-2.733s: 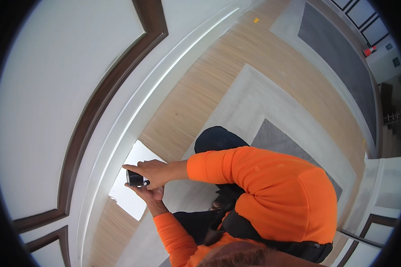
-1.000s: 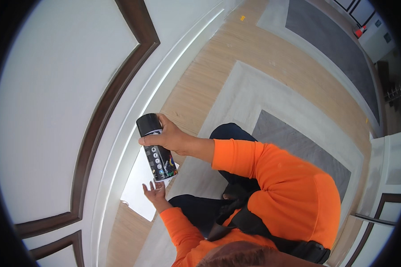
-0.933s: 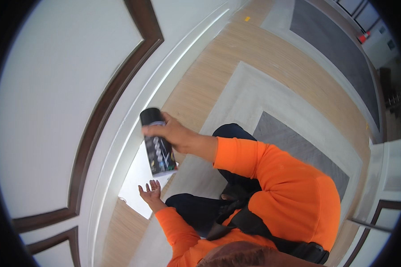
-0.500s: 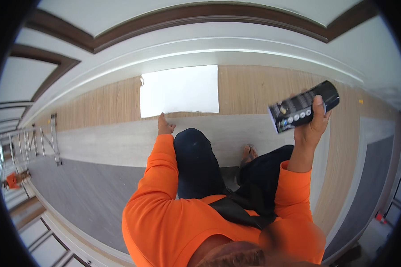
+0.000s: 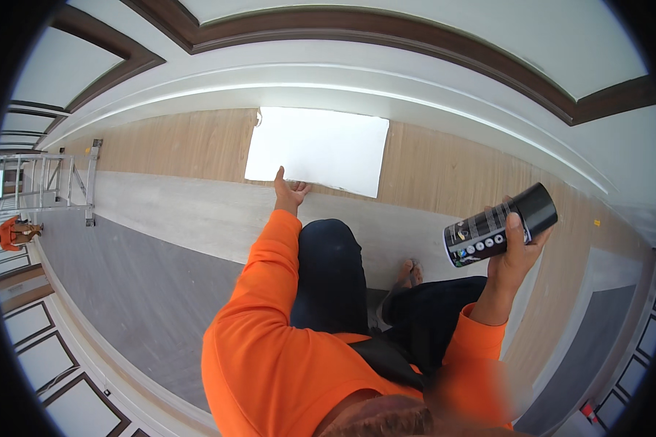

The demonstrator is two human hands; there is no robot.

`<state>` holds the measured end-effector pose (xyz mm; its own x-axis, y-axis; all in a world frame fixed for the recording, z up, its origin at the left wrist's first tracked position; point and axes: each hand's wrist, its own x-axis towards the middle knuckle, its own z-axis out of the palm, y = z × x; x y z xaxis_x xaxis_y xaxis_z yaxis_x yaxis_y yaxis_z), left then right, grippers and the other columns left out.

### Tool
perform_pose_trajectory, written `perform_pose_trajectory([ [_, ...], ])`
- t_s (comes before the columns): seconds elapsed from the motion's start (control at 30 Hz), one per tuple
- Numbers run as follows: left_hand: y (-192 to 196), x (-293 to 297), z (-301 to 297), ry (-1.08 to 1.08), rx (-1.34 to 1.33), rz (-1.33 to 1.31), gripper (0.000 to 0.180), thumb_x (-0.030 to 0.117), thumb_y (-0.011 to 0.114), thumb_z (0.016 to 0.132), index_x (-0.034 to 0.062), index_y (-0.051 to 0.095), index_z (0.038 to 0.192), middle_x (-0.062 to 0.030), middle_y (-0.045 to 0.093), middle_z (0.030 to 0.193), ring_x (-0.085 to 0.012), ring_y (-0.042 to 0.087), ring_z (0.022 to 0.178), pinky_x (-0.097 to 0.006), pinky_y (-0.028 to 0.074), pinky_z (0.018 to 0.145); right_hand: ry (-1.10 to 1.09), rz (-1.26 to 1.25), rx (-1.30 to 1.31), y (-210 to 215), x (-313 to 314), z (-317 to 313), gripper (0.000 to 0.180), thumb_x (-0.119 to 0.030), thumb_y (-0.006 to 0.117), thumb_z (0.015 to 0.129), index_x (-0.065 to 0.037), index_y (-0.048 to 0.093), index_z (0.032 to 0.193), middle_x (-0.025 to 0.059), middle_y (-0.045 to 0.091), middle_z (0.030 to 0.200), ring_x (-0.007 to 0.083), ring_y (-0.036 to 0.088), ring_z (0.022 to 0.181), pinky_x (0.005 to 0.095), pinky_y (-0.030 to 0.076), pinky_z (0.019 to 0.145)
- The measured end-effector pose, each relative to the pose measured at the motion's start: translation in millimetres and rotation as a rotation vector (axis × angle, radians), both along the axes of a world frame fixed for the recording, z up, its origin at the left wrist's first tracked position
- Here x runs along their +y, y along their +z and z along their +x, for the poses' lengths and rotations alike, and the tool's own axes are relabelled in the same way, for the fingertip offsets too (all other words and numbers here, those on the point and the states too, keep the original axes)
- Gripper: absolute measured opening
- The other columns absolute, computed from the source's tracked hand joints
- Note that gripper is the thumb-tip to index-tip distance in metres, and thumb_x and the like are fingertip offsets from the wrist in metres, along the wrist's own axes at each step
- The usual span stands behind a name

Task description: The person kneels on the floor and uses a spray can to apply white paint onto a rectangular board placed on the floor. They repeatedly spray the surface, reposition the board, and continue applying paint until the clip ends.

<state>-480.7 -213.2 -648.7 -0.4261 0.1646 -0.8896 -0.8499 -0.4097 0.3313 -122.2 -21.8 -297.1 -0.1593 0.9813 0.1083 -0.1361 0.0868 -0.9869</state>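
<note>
A white rectangular sheet (image 5: 321, 149) lies on the wood-look floor by the wall, with a small torn bit at its far left corner. My left hand (image 5: 290, 192) is at its near edge, thumb stretched over the sheet and fingers spread beside the edge; whether fingertips reach under it I cannot tell. Raised at the right, my right hand (image 5: 519, 251) is wrapped round a black spray can (image 5: 479, 234) with a black cap. The can is tilted, its capped end up and to the right, its printed side showing. Some of the right fingers are hidden behind it.
A metal scaffold frame (image 5: 69, 182) stands at the far left, and a person in orange (image 5: 14, 233) is beyond it. Light-grey (image 5: 189, 204) and dark-grey (image 5: 146, 269) floor strips run beside the wood-look planks. A white wall with brown mouldings (image 5: 342, 28) borders the far side.
The whole view has turned a little. My left hand has its thumb now spread onto the sheet, with fingers fanned to the right. The spray can sits lower, still in my right hand.
</note>
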Motion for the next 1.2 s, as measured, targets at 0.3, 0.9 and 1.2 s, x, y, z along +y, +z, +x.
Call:
perform_pose_trajectory([
  [0.3,-41,-40,-18,-0.024,0.058,0.055,0.087,0.052,0.075,0.089,0.0101,0.034,0.154,-0.0118,0.045,0.125,-0.0268,0.05,0.114,-0.052,0.045,0.106,0.222,-0.274,0.409,3,-2,25,0.069,-0.044,0.065,0.096,0.002,0.042,0.143,0.0248,0.065,0.118,0.0376,0.073,0.093,0.0479,0.068,0.074],
  [0.9,25,-26,10,-0.369,0.288,0.143,0.045,0.023,0.07,0.1,0.0006,0.055,0.135,-0.0145,0.06,0.134,-0.0272,0.059,0.124,-0.045,0.051,0.107,0.488,-0.471,0.537,-13,1,-18,0.052,-0.035,0.071,0.095,-0.002,0.052,0.131,0.0182,0.068,0.112,0.0347,0.072,0.099,0.0466,0.063,0.082],
  [1.2,69,-81,36,-0.139,0.294,0.103,0.037,0.021,0.068,0.101,0.0014,0.057,0.129,-0.0132,0.062,0.127,-0.0258,0.063,0.119,-0.043,0.059,0.099,0.385,-0.33,0.281,-33,27,-49,0.052,-0.035,0.075,0.092,0.0,0.056,0.126,0.016,0.069,0.108,0.0299,0.073,0.092,0.0459,0.063,0.084],
])
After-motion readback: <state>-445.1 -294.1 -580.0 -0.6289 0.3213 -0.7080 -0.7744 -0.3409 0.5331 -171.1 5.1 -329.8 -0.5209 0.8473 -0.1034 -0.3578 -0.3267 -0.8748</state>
